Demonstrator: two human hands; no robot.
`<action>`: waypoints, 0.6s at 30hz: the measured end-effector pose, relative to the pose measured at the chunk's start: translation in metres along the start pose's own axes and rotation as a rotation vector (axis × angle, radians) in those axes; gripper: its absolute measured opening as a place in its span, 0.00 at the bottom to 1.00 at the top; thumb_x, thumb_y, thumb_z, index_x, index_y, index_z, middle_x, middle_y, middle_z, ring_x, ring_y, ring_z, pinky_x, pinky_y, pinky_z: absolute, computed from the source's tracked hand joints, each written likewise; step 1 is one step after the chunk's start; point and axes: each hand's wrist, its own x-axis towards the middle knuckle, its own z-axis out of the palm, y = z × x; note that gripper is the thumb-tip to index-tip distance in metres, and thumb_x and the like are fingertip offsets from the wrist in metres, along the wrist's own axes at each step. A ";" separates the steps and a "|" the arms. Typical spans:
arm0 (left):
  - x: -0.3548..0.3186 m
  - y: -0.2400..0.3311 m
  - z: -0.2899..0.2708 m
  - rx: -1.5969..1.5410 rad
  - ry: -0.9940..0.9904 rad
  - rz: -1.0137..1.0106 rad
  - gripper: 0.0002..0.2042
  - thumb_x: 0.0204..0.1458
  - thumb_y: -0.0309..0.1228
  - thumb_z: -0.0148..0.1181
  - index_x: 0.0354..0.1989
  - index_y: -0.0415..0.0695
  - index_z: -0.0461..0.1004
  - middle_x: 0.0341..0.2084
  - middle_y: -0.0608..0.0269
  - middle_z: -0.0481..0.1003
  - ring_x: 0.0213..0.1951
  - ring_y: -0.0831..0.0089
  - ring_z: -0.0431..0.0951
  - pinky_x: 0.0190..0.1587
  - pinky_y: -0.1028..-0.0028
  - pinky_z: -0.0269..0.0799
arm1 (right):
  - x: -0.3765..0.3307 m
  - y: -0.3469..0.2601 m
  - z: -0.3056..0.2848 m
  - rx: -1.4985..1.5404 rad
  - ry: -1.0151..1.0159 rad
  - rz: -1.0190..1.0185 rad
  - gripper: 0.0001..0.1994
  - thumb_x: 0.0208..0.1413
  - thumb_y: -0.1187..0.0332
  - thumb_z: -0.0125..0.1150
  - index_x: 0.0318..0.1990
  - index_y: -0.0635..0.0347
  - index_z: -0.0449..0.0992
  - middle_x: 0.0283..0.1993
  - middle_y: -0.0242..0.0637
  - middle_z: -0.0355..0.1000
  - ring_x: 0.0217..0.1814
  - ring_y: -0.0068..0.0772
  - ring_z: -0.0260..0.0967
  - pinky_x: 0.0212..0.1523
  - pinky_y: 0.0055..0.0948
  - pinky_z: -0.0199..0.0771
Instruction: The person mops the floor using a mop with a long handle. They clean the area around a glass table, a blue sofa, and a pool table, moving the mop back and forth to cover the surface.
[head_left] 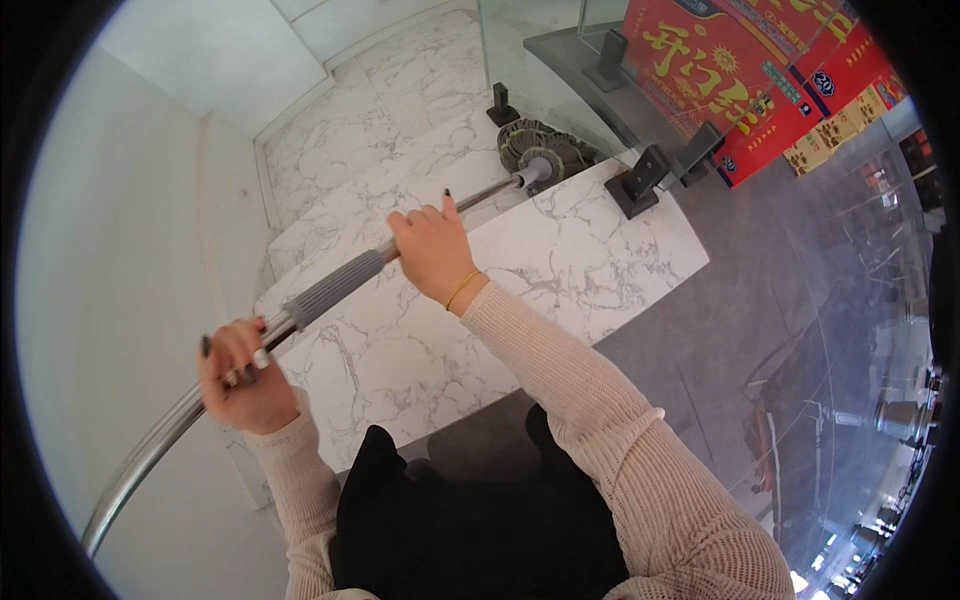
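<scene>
Mop pole (281,329) — smooth, glossy metal

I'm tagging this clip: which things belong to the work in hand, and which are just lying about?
In the work:
mop handle, gripped by the right hand, left hand against it
mop head
marble-patterned steps

Just about:
red cartons
glass panel
black clamps

White grey-veined steps (370,390); dark mop head (545,145) on them

Beige ribbed sleeves (590,400), thin gold bracelet (465,290), black garment (470,530)
</scene>
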 end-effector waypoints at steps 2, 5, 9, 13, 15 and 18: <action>0.007 0.018 -0.011 -0.135 -0.056 0.039 0.16 0.52 0.32 0.44 0.13 0.51 0.52 0.09 0.70 0.54 0.17 0.76 0.57 0.37 0.70 0.61 | 0.011 -0.012 -0.017 0.000 0.082 -0.084 0.09 0.47 0.72 0.56 0.38 0.56 0.72 0.28 0.35 0.70 0.39 0.37 0.68 0.59 0.53 0.55; 0.008 0.062 -0.012 -0.204 -0.082 0.156 0.15 0.50 0.28 0.47 0.14 0.52 0.53 0.08 0.73 0.55 0.16 0.79 0.55 0.36 0.74 0.57 | 0.024 -0.044 -0.042 0.028 0.188 -0.193 0.06 0.48 0.72 0.54 0.35 0.54 0.70 0.25 0.32 0.64 0.36 0.35 0.65 0.57 0.49 0.58; 0.001 0.132 -0.025 -0.316 -0.101 0.291 0.17 0.48 0.25 0.48 0.11 0.54 0.53 0.06 0.73 0.54 0.12 0.80 0.54 0.35 0.75 0.58 | 0.029 -0.092 -0.084 0.146 0.321 -0.337 0.07 0.44 0.72 0.55 0.33 0.54 0.70 0.24 0.31 0.63 0.33 0.33 0.63 0.44 0.37 0.63; -0.003 0.161 -0.029 -0.463 -0.092 0.367 0.18 0.46 0.23 0.49 0.08 0.54 0.53 0.04 0.74 0.56 0.09 0.80 0.57 0.34 0.74 0.60 | 0.021 -0.114 -0.114 0.168 0.314 -0.370 0.07 0.40 0.72 0.55 0.30 0.55 0.70 0.21 0.30 0.61 0.30 0.30 0.62 0.32 0.29 0.60; -0.002 0.165 -0.031 -0.476 -0.086 0.368 0.18 0.46 0.22 0.48 0.09 0.54 0.52 0.04 0.73 0.55 0.09 0.80 0.56 0.33 0.74 0.60 | 0.020 -0.115 -0.115 0.157 0.295 -0.366 0.06 0.40 0.72 0.56 0.29 0.55 0.70 0.20 0.29 0.60 0.28 0.29 0.62 0.29 0.27 0.59; 0.006 0.142 -0.027 -0.494 -0.059 0.224 0.18 0.48 0.23 0.47 0.11 0.54 0.51 0.05 0.73 0.54 0.10 0.80 0.52 0.31 0.74 0.57 | 0.022 -0.103 -0.101 0.146 0.246 -0.303 0.04 0.44 0.70 0.57 0.27 0.54 0.69 0.16 0.29 0.61 0.24 0.30 0.63 0.28 0.29 0.60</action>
